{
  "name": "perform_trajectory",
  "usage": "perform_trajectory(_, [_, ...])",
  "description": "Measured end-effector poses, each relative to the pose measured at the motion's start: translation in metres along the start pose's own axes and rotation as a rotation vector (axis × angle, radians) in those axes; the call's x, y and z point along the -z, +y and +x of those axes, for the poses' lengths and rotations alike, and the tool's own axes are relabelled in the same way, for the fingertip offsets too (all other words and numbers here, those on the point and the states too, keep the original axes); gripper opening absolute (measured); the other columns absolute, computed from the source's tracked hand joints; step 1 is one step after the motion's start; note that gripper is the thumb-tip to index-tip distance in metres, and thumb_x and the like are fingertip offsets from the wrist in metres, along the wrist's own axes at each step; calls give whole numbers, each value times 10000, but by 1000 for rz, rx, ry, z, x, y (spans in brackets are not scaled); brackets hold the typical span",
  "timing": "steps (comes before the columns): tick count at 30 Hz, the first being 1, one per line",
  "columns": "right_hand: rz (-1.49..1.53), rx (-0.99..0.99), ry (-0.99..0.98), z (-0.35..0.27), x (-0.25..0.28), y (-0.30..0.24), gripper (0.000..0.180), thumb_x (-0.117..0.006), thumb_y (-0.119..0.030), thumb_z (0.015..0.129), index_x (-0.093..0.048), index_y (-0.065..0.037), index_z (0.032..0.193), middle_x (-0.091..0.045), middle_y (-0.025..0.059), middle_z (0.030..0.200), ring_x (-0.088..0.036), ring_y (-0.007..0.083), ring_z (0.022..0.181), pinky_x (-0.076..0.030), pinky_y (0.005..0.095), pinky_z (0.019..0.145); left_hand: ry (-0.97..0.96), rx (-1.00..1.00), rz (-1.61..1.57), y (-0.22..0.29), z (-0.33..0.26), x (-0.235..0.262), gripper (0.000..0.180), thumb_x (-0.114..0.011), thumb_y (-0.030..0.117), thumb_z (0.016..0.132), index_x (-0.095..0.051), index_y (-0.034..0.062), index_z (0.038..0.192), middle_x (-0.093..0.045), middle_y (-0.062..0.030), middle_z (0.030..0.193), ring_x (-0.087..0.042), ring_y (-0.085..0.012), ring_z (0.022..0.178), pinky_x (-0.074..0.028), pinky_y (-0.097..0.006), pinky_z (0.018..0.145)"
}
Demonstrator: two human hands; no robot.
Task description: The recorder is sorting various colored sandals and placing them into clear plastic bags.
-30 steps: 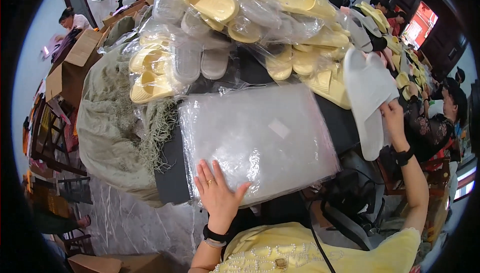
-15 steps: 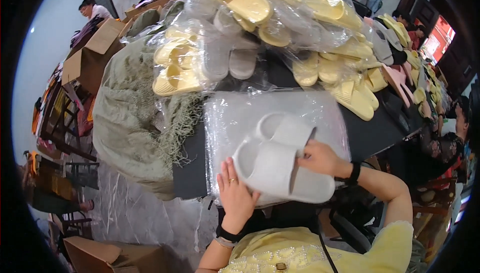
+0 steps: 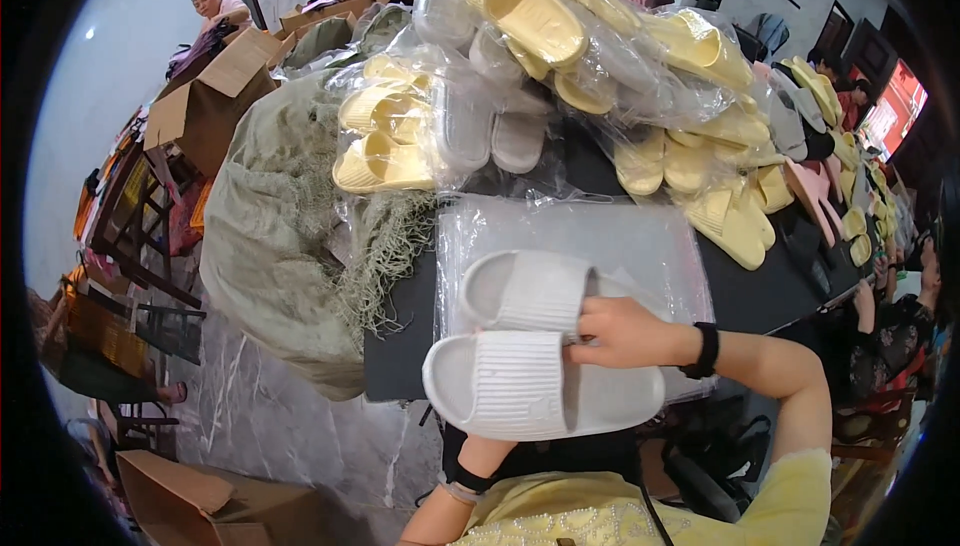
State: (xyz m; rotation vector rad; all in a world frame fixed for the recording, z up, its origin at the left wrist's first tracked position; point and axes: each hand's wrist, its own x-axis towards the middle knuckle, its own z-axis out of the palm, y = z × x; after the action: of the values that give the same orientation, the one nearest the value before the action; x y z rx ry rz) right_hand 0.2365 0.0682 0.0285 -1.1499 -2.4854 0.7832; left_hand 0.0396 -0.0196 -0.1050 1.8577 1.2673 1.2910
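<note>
A pair of light grey slide slippers is tilted over a stack of clear plastic bags. My right hand is closed on the pair, its fingers reaching in at the open ends of the straps. One slipper lies nearer to me and overlaps the other. Below the near slipper only the wrist end of my left hand shows; its fingers are hidden behind the sole, so I cannot tell how they are held.
Bagged yellow and grey slippers are heaped at the back of the black table. An olive fringed cloth bulges at the left, before an open cardboard box. Another carton sits on the floor. Other people are at the back and right.
The slippers have come nearer to me and turned, with my right hand still gripping them. My left hand has gone from lying on the bags to behind the near slipper.
</note>
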Motion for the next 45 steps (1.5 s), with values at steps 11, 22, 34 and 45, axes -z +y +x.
perform_trajectory(11, [-163,-302,198,32,12,49,334,-612,-308,781,-622,22,733,-586,197,826,-578,373,750,-467,446,668,-148,41,726,32,25,12,704,-599,514,797,-495,-31,1231,-399,-282,1315,-318,-444,1280,-224,-556,1044])
perform_trajectory(22, [-212,-575,157,-120,26,70,320,-597,-343,803,-636,-26,804,-591,129,937,-595,334,863,-480,432,730,-256,127,753,38,24,10,811,-564,482,814,-312,-31,1389,-217,-266,1469,-191,-416,1368,-138,-531,1093])
perform_trajectory(34, [-455,-819,807,-282,130,172,341,-676,-238,712,-624,6,944,-610,214,935,-582,383,901,-460,422,775,-293,87,876,39,24,8,803,-449,555,875,-295,-39,1393,-218,-292,1456,-200,-441,1355,-171,-552,1070])
perform_trajectory(45, [-529,-1067,1097,-254,196,336,374,-642,-169,717,-600,90,983,-598,318,972,-569,430,976,-444,457,858,-230,98,863,38,22,10,795,-486,550,859,-333,-40,1369,-261,-303,1426,-228,-453,1335,-179,-564,1065])
